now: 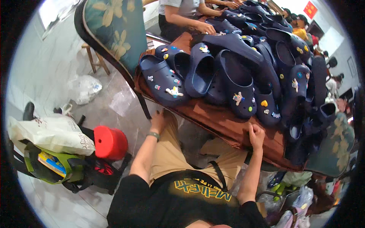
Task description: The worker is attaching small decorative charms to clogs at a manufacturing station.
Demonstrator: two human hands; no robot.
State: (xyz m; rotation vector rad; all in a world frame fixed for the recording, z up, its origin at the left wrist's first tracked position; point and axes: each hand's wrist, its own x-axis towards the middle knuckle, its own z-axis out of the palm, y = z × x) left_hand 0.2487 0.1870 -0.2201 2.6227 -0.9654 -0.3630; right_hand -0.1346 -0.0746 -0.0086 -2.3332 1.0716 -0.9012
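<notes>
We note right hand (256, 136) curled closed, nothing visible in it; left hand (158, 121), we can't tell. Navy clog (237, 86) on brown cloth (205, 114), just beyond the nearer right; toe toward us, heel angling away left.

Clogs (245, 86) piled close, free cloth edge (213, 117) (narrow)

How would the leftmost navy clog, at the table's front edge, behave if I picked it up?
The navy clog would probably feel light, since it looks like hollow moulded foam. Its thick walls hold their shape, so it should flex rather than flop. Its raised charms might snag on something.
</notes>
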